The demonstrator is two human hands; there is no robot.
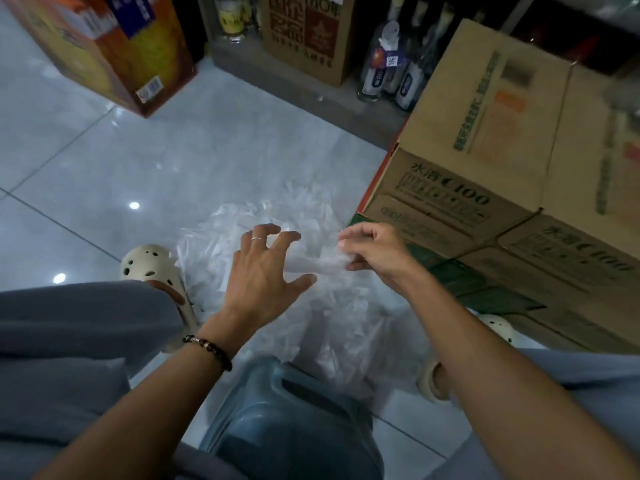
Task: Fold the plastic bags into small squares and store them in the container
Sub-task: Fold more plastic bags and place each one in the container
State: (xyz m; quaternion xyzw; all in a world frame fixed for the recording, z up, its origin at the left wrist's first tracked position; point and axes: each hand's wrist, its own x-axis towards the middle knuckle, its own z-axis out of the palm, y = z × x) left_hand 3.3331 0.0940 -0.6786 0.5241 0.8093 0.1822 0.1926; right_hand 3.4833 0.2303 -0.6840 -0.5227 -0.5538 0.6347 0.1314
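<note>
1. Plastic bags (pixel 311 306): a loose heap of clear, crumpled film on the grey tiled floor (pixel 104 161), centre of frame, between my two feet. Nothing in it looks folded.
2. My right hand (pixel 375 252), centre right: fingers curled in, thumb and fingertips pinching a wisp of clear bag film (pixel 332 261), lifted a bit above the heap.
3. My left hand (pixel 263 271), centre: fingers spread apart and slightly hooked, thumb out to the right, palm down over the heap. Holding nothing. I can't tell if the fingertips touch the plastic.
4. Ring (pixel 257 238) on a left finger, dark bead bracelet (pixel 211 349) on the left wrist.
5. Grey-blue plastic piece with a slot handle (pixel 294 410), bottom centre, just below the heap, between my knees. Could be a stool or the container, can't tell which.
6. Cream perforated clogs: left one (pixel 156 271) touching the heap's left edge, right one (pixel 498 327) partly hidden behind my right forearm.
7. Grey trouser legs (pixel 69 327) lower left and lower right.
8. Stacked brown cartons with green print (pixel 485 161), right side, just beside the heap; darker green cartons under them.
9. Orange printed box (pixel 114 53), upper left, tilted.
10. Brown carton with red panel (pixel 308 32), top centre on a grey ledge; clear bottles with blue-white labels (pixel 391 67) to its right.
</note>
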